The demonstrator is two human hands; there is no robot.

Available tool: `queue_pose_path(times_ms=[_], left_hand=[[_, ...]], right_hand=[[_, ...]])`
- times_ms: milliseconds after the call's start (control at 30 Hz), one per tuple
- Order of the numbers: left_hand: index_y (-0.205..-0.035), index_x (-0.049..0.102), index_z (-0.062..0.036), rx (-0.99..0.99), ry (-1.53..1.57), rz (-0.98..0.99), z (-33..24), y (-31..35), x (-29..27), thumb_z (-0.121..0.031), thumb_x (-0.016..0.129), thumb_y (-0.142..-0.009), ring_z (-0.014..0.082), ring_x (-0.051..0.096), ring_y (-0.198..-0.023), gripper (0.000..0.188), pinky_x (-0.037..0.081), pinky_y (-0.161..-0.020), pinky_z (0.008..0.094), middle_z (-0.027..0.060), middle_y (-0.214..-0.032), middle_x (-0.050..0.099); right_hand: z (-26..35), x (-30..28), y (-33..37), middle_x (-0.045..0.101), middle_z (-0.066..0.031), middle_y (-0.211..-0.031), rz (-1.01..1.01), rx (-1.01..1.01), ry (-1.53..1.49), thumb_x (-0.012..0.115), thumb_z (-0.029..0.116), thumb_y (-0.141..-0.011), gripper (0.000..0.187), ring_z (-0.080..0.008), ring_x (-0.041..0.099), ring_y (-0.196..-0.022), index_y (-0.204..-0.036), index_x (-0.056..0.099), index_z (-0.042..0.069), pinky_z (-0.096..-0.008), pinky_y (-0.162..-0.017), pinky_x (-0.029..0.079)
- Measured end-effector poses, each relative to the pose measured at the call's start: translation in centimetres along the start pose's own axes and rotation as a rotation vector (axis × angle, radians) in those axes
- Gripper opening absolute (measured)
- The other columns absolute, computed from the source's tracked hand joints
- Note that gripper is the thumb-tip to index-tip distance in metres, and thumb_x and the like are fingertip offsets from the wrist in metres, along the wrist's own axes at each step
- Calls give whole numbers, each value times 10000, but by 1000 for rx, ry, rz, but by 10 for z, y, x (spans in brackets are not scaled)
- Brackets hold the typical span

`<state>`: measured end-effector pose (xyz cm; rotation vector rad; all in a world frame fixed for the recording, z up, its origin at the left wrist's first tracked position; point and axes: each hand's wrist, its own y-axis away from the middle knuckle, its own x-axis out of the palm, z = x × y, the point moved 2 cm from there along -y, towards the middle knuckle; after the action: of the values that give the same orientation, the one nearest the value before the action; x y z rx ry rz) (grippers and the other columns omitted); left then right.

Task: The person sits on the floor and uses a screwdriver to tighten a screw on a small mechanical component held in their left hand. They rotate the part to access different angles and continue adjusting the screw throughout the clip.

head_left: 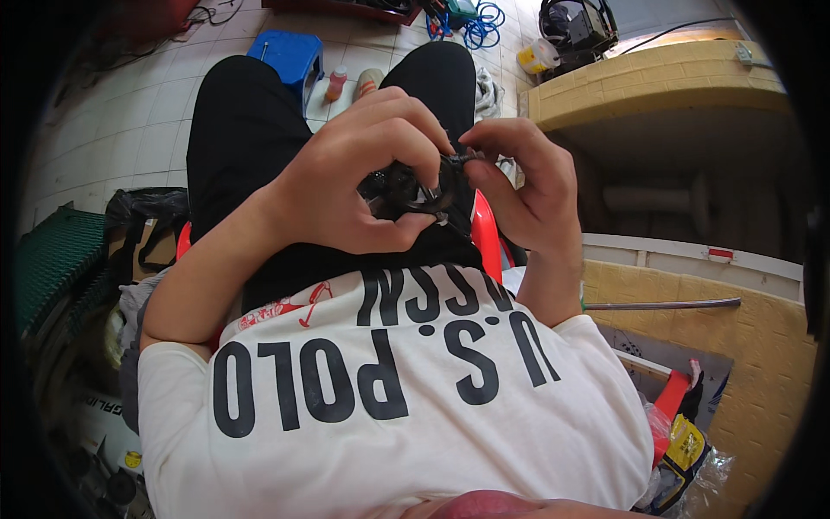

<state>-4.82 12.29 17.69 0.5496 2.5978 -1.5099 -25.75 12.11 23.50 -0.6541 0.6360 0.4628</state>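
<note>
Above my lap I hold a dark, ring-shaped mechanical part [413, 192] with a glossy black surface and some bare metal at its edge. My left hand [354, 177] is curled round its left side, with the thumb below and the fingers above. At its upper right, my right hand [527, 177] pinches a small dark piece of it between thumb and forefinger. Whether that piece is joined to the ring, I cannot tell. Much of the part's left side is hidden behind my left fingers.
A blue plastic stool [290, 59] with a metal tool on top stands past my knees, beside a small bottle [336, 84]. Blue cable [482, 26] lies farther off. To my right is a yellow brick-patterned ledge [657, 82]; a metal rod [666, 304] lies nearer.
</note>
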Motion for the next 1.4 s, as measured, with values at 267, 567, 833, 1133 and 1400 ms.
queue_pose_path(times_ms=[267, 567, 833, 1133, 1400], left_hand=[[-1004, 535, -124, -2, 8, -2, 5, 2, 1, 5, 808, -594, 269, 613, -884, 509, 489, -783, 375, 150, -1071, 660], [-995, 540, -129, -9, 16, -5, 5, 3, 3, 2, 806, -588, 268, 604, -883, 504, 479, -787, 373, 146, -1073, 656], [-988, 550, -129, 3, 13, -12, 3, 3, 2, -17, 814, -600, 270, 601, -880, 483, 481, -785, 375, 150, -1080, 657], [-989, 557, -139, 28, 27, -7, 2, 3, 2, -57, 826, -630, 270, 600, -864, 455, 478, -769, 374, 146, -1071, 659], [-981, 556, -139, 18, 26, -9, 2, 3, 2, -35, 822, -607, 270, 600, -861, 470, 476, -771, 371, 142, -1064, 659]], right_hand=[[-10, 7, -1, 669, -126, -827, 53, -57, 107, 741, 49, -850, 209, -337, 655, -703, -1039, 654, 40, -378, -599, 495], [-12, 6, -1, 666, -127, -794, 72, -84, 124, 737, 80, -856, 181, -339, 652, -680, -1016, 661, 40, -385, -587, 489], [-13, 5, -1, 661, -117, -779, 78, -55, 84, 755, 164, -868, 217, -318, 652, -666, -1018, 663, 37, -371, -587, 489], [-8, -3, 1, 645, -109, -766, 83, -61, 83, 762, 193, -892, 216, -294, 637, -635, -950, 664, 9, -355, -568, 478], [-6, 4, 1, 627, -110, -765, 72, -34, 95, 774, 127, -861, 197, -305, 625, -642, -941, 650, -4, -370, -555, 460]])
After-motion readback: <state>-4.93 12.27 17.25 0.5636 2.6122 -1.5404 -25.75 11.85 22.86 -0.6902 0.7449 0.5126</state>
